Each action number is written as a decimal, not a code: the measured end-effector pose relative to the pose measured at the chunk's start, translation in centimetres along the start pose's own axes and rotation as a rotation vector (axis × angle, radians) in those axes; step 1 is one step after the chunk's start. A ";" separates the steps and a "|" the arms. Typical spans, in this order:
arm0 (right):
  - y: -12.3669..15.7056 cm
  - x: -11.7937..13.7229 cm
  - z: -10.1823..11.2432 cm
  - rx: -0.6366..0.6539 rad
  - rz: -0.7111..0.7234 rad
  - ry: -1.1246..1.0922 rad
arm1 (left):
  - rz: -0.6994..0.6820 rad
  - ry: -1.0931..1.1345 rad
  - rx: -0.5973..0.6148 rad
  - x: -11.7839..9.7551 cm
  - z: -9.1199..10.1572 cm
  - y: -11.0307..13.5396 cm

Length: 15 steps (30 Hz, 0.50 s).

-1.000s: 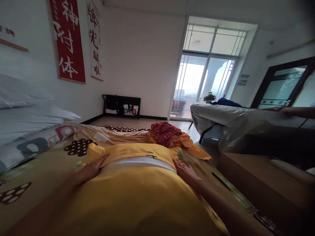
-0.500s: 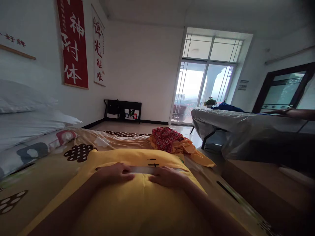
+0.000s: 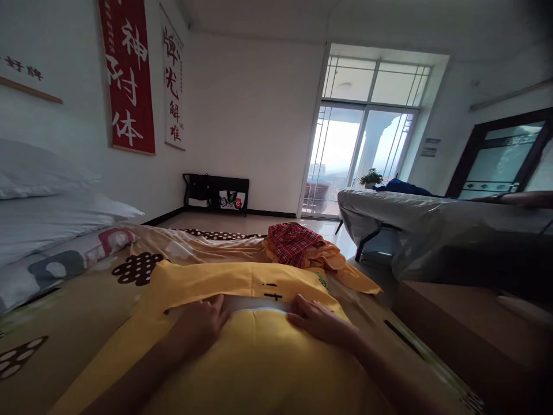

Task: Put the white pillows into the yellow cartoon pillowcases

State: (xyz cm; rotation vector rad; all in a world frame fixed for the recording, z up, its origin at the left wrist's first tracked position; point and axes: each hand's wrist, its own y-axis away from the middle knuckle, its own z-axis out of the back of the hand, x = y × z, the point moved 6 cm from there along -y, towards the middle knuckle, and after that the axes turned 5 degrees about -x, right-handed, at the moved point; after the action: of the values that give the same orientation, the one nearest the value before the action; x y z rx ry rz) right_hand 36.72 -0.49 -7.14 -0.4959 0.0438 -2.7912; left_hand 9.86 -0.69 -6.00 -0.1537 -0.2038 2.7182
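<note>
A plump yellow pillowcase (image 3: 259, 357) lies before me on the bed, with small black marks on its far flap. A slit crosses it, and a greyish-white pillow (image 3: 254, 302) shows inside. My left hand (image 3: 201, 320) is closed on the slit's edge at its left part, fingers bent over the cloth. At the right part, my right hand (image 3: 317, 317) is closed on the edge too, with thumb and fingers on the fabric. The fingertips of both hands are partly hidden by the cloth.
Beyond the pillowcase lies a heap of red plaid and orange cloth (image 3: 296, 242). White pillows (image 3: 56, 216) are stacked at left. To the right stand a cardboard box (image 3: 453, 311) and a plastic-covered table (image 3: 389, 207), with another person's arm (image 3: 525, 199) over it.
My hands have moved apart along the slit, the left one leftward and the right one rightward. The slit gapes wider, and more of the pale pillow shows.
</note>
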 end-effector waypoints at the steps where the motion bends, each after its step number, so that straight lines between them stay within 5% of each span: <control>1: 0.4 -0.3 -0.1 -0.051 -0.012 -0.022 | -0.002 -0.046 -0.014 -0.5 0.0 0.1; 7: 3.3 -1.0 -0.6 -0.142 0.004 -0.151 | 0.135 -0.029 -0.173 -1.1 1.1 0.5; 15: 3.5 3.6 1.7 0.007 0.191 -0.049 | 0.133 -0.108 -0.219 -1.1 3.7 -2.6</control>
State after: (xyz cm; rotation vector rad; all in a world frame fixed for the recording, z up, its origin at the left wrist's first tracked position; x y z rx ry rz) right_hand 35.06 -4.87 -4.66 -0.5282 0.0669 -2.5910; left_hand 11.35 0.81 -1.88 -0.0851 -0.5415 2.8334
